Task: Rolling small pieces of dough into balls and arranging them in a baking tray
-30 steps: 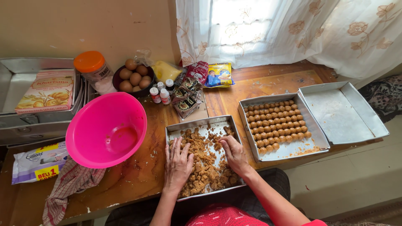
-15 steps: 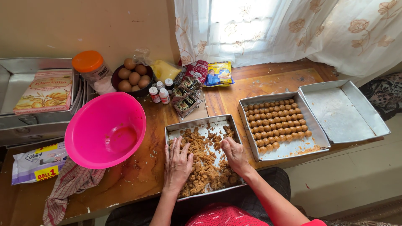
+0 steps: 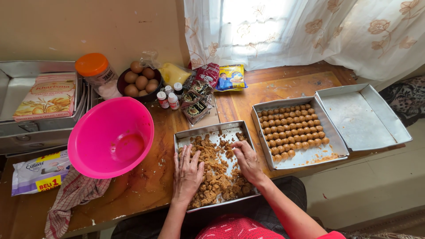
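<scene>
Roughly mid-job, head view. Both hands in the near tray [image 3: 211,129] of brown crumbly dough [image 3: 217,179], which sits on the counter [image 3: 146,186] right in front of the person. Left hand [image 3: 187,173] flat, fingers spread on the crumbs, holding nothing. Right hand [image 3: 246,160] curled, fingers pinching into the dough; can't tell if a piece is gripped. Second tray [image 3: 310,158] to the right: about two-thirds filled with rows of rolled balls [image 3: 293,131], front strip bare. Third tray [image 3: 364,116] beyond it bare. Pink bowl [image 3: 110,137] scraped out. Much loose dough left to shape, I'd judge.
</scene>
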